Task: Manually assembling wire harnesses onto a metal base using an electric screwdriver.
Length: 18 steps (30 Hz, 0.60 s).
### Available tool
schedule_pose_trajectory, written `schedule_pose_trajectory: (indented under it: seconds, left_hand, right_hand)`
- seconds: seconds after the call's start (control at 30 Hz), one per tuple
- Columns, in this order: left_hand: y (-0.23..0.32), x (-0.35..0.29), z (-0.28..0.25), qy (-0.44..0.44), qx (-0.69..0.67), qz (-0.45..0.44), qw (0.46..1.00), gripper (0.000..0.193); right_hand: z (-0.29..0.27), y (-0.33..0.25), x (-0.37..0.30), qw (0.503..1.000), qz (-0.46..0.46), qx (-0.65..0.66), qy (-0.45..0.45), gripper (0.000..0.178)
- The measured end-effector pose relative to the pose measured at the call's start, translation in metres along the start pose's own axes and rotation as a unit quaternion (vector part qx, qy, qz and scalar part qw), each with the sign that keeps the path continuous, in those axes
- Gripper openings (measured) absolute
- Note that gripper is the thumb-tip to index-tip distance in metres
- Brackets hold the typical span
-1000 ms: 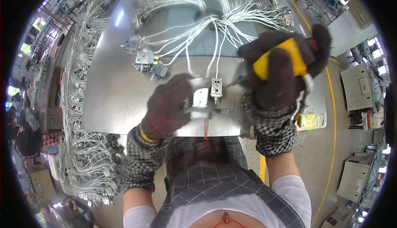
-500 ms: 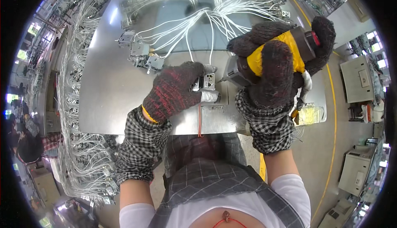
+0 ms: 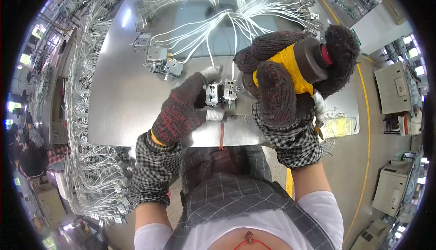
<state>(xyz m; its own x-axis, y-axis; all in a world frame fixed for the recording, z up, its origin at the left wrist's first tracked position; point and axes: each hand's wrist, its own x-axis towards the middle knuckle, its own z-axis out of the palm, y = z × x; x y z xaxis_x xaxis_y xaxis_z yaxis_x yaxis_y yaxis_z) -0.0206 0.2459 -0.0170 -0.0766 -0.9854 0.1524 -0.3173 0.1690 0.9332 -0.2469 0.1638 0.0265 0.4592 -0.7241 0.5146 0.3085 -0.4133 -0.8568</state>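
Left hand, in a dark, red-flecked knit glove, brackets a small silver metal box near the shiny grey metal worktop's front edge; whether those fingers pinch, can't tell. Dark-gloved right hand grips a dark, yellow-banded power tool, nose beside it. Looks like lining-up; that calls for a steady box, straight tool.

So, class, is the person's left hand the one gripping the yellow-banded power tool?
No, the gloved right hand grips the yellow-banded power tool, while the left hand is at the small metal boxes.
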Motion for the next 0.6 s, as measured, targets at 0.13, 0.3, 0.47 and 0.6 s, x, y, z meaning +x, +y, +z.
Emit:
schedule_pose_trajectory:
  seconds: [0.13, 0.3, 0.47, 0.6]
  left_hand:
    - [-0.006, -0.005, -0.005, -0.022, 0.114, -0.031, 0.993, 0.073]
    - [0.008, 0.0, 0.009, 0.052, -0.064, -0.056, 0.995, 0.07]
    - [0.012, 0.023, 0.02, -0.016, 0.122, 0.081, 0.989, 0.069]
    - [0.012, 0.022, 0.011, -0.005, 0.136, 0.003, 0.991, 0.065]
  right_hand:
    - [0.007, 0.0, 0.003, 0.992, 0.021, 0.12, 0.023, 0.06]
    - [0.012, -0.005, 0.024, 0.988, -0.048, 0.071, 0.126, 0.068]
    - [0.01, -0.019, 0.035, 0.952, -0.167, 0.114, 0.23, 0.078]
    - [0.014, -0.013, 0.033, 0.959, -0.181, 0.118, 0.185, 0.076]
